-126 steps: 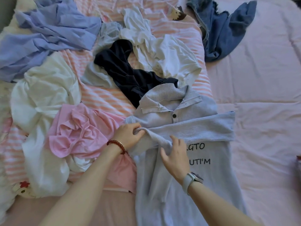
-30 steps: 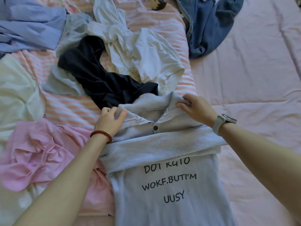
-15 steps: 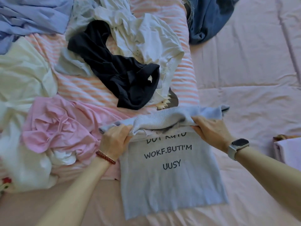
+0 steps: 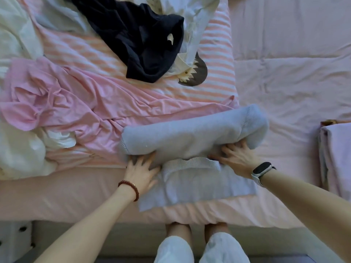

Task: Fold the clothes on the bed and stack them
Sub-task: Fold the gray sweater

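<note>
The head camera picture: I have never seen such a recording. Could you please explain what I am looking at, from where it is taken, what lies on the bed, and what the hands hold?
There is no machine here. A person wears a camera on the head, so you look down along their own arms at a bed; their knees show at the bottom edge.

The left hand, with a bead bracelet, and the right hand, with a watch, both grip the light grey-blue sweater. They are folding its upper part over the lower part, which lies flat near the bed's edge.

Unfolded clothes lie behind it: a pink garment, a dark navy garment and white garments. At the right edge lies a folded lilac piece, probably the stack already begun.
</note>
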